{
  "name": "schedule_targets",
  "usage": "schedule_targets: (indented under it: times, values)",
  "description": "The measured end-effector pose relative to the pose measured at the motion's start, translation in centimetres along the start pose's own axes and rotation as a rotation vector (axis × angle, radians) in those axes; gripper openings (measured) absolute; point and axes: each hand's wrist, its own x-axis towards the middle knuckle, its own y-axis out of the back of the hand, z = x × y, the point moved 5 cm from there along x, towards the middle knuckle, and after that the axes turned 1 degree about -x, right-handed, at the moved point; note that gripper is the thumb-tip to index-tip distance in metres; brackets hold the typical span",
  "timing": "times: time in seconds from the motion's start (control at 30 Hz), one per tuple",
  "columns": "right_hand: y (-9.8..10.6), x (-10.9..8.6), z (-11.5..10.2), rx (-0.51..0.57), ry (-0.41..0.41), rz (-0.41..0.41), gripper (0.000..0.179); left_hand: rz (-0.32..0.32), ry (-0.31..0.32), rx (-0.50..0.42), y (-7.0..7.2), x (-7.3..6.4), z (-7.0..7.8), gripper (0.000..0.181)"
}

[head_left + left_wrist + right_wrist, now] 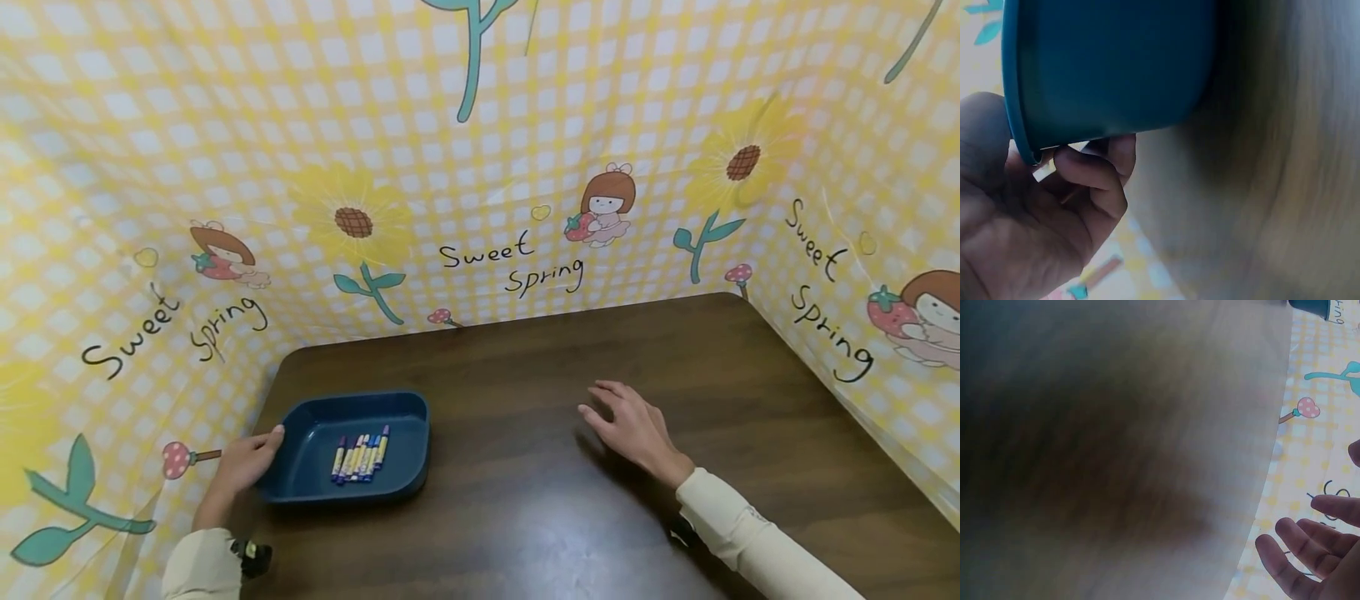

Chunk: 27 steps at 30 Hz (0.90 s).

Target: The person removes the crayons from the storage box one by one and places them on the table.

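My left hand [246, 463] grips the left end of a dark blue rectangular tray [300, 467], the thumb over its rim and the other fingers curled beneath. In the left wrist view the tray's outer wall [1116, 69] fills the top, with the fingers [1094, 178] bent under the rim. Several crayons [360, 458] with yellow-white wrappers and blue or purple ends lie side by side on the tray's floor. My right hand [630, 425] is over the table to the right of the tray, its fingers loosely spread and holding nothing.
The tray is at the left part of a dark brown wooden table [517, 400] with rounded corners. A yellow checked cloth [480, 200] with flowers and lettering hangs behind and along both sides. A dark device [253, 558] sits at the left wrist.
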Motion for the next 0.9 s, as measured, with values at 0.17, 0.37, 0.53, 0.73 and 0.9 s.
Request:
schedule_targets:
  times: [0.17,0.37,0.53,0.73,0.9]
  values:
    - [-0.1,0.3,-0.5,0.008,-0.006,-0.019,0.049,-0.088,0.061,-0.205,-2.1,-0.3,2.8,0.077]
    - [-0.5,0.5,-1.1,0.019,-0.008,-0.036,0.051,-0.155,0.153,-0.528,-4.9,-1.0,5.9,0.074]
    - [-0.6,0.1,-1.0,0.022,-0.015,-0.023,0.050,-0.172,0.148,-0.619,-6.6,-1.1,8.4,0.065]
    - [-0.2,-0.3,-0.8,0.020,-0.032,-0.022,0.049,-0.178,0.143,-0.694,-8.7,-1.0,11.2,0.069]
    - [-0.1,-0.2,-1.1,0.016,-0.039,-0.035,0.048,-0.181,0.120,-0.704,-9.7,-1.4,12.3,0.067]
